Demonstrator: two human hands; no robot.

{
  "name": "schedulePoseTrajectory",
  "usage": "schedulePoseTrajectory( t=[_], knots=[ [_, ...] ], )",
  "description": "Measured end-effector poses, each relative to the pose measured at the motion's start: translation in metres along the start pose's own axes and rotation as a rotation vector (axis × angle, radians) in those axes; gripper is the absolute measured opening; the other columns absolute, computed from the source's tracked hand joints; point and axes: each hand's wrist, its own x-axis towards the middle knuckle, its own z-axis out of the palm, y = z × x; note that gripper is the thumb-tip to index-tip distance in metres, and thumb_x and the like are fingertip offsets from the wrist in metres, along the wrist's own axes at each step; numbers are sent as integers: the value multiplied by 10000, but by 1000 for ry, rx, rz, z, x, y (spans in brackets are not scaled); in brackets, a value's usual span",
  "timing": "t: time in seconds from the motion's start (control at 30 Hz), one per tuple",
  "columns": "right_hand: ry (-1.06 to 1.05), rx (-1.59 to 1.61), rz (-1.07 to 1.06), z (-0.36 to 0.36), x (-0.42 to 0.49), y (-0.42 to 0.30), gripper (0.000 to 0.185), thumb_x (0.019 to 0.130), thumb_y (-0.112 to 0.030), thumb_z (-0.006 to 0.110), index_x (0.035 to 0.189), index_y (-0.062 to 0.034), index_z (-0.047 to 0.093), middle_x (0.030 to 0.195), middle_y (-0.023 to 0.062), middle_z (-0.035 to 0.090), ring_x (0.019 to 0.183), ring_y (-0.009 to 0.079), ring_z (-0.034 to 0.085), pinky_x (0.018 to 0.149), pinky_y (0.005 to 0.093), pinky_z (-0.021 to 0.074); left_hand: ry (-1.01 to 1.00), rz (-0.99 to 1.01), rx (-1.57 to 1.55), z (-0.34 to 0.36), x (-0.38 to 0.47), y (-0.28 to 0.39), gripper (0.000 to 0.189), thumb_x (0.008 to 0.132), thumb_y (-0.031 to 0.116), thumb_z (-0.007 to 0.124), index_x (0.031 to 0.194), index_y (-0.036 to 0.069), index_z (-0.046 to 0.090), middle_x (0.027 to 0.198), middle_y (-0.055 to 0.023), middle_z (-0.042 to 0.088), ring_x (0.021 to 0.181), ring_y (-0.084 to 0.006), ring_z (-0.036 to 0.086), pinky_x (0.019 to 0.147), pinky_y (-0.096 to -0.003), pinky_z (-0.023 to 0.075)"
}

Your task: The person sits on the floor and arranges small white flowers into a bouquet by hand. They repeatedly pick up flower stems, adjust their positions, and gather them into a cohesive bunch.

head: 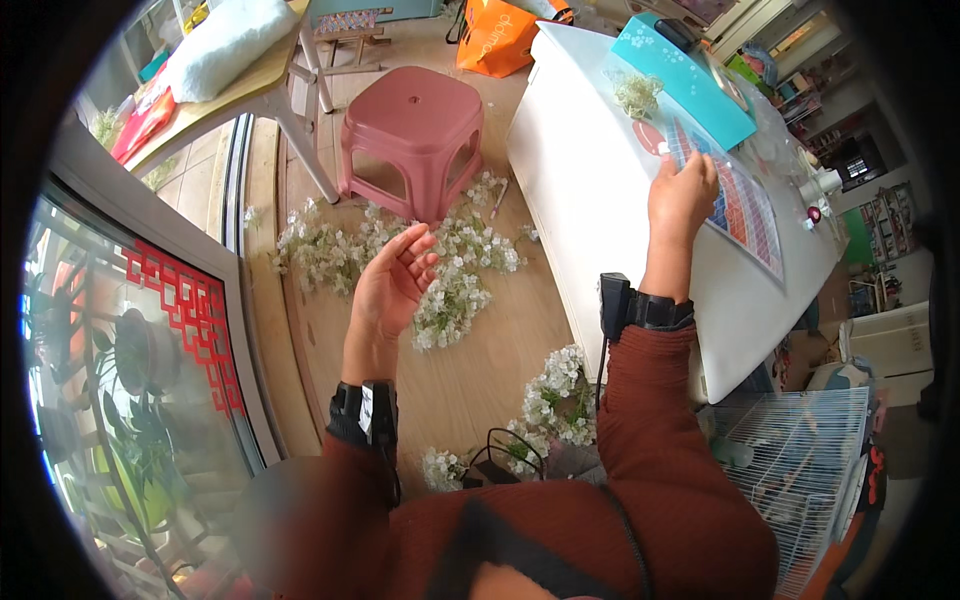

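Note:
My left hand (394, 281) hangs above the floor, palm turned inward, with loosely curled fingers and nothing seen in it. Under it spread several sprays of small white artificial-looking flowers (450, 307) on green stems. My right hand (682, 187) is over the white table (547, 150), its fingers bent near a checked printed sheet (750, 217). A small white piece (663, 148) shows at the thumb tip; whether it is pinched or lies behind is unclear. Just beyond is a pale green tangle of fine stems (636, 91).
A pink plastic stool (412, 112) stands ahead, with an orange bag (499, 34) behind. A turquoise box (682, 82) lies on the white table. At left are a glass door (150, 375) and a wooden-topped table (247, 71); at lower right, a wire cage (795, 457).

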Motion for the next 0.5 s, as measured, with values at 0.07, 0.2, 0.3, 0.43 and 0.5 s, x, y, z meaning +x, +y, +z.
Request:
schedulePoseTrajectory(
  t=[0.07, 0.2, 0.3, 0.43, 0.5],
  knots=[
    [136, -100, -92, -4, -1, 6, 181, 805, -130, 642, 961, -39, 627, 1000, 138, 616, 875, 310, 575, 842, 434, 407, 37, 29, 18, -11, 1, 1, 289, 937, 191, 465, 1140, 5, 553, 945, -59, 647, 798, -164, 627, 680, -261, 517],
    [-70, 277, -48, -22, -15, -12, 140, 790, -104, 662, 893, -22, 612, 888, 109, 619, 858, 293, 557, 755, 427, 419, 177, 50, -17, -44, 4, 11, 242, 921, 171, 498, 1093, 15, 567, 909, -55, 650, 774, -167, 628, 662, -271, 515],
    [-20, 604, -149, -30, -38, -37, 111, 802, -97, 651, 868, -24, 599, 852, 102, 602, 810, 281, 553, 749, 396, 431, 241, 106, -53, -79, 2, 17, 190, 907, 158, 519, 1021, 23, 588, 868, -52, 646, 745, -162, 620, 639, -274, 506],
    [-649, 1135, -198, -9, -128, -78, 104, 834, -101, 608, 915, -36, 602, 881, 108, 610, 843, 280, 584, 759, 353, 466, 446, 136, 23, -120, -7, 7, 154, 899, 158, 524, 958, 37, 598, 826, -42, 635, 691, -149, 601, 596, -258, 483],
    [-920, 1112, -255, 13, -178, -90, 114, 818, -79, 602, 927, -48, 608, 877, 110, 617, 843, 292, 598, 761, 354, 473, 521, 66, 66, -132, -15, -8, 151, 901, 160, 520, 948, 42, 603, 793, -28, 627, 670, -141, 591, 599, -261, 487]
  ],
)
